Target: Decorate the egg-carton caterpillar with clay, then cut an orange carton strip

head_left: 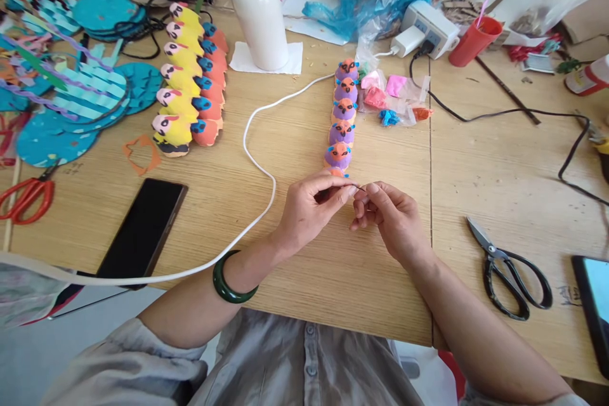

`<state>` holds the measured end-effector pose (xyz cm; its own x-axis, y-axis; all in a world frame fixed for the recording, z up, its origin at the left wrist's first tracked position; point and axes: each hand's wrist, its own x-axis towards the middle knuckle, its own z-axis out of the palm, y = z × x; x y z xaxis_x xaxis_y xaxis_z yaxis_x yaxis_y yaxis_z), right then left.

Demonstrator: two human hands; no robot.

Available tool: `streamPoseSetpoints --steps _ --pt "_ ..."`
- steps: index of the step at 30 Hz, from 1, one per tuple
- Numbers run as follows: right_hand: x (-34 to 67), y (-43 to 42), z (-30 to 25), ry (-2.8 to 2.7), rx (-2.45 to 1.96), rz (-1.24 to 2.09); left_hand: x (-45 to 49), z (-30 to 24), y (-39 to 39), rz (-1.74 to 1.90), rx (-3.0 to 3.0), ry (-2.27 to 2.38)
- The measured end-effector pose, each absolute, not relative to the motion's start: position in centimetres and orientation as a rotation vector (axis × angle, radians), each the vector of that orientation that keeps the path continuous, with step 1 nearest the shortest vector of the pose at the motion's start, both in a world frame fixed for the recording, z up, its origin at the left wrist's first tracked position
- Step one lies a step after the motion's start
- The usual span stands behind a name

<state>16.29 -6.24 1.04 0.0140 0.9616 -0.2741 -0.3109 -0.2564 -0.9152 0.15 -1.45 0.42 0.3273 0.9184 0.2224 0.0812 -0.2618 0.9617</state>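
Note:
My left hand (304, 209) and my right hand (397, 219) meet near the table's front middle, fingertips almost touching. A thin dark strand (361, 189) runs between them, pinched by thumb and finger on each side; its material is too small to make out. Just beyond my fingers stands a row of small purple and orange animal figures (341, 132) with blue ears and dark eyes. The nearest one is partly hidden by my left hand. Small bags of coloured clay (375, 97) lie to the right of the row, with a blue lump (389, 117) beside them.
A white cable (245, 139) crosses the table over to my left forearm. On the left are yellow and red figure rows (183, 82), a phone (143, 228) and red scissors (35, 196). Black-handled scissors (507, 266) lie right. A white bottle (259, 13) and power strip (431, 25) stand behind.

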Motion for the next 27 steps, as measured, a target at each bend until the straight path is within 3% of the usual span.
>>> streamPoseSetpoints --steps 27 --pt "16.03 -6.45 1.64 -0.907 -1.254 1.223 0.11 0.57 -1.45 0.987 1.602 0.908"
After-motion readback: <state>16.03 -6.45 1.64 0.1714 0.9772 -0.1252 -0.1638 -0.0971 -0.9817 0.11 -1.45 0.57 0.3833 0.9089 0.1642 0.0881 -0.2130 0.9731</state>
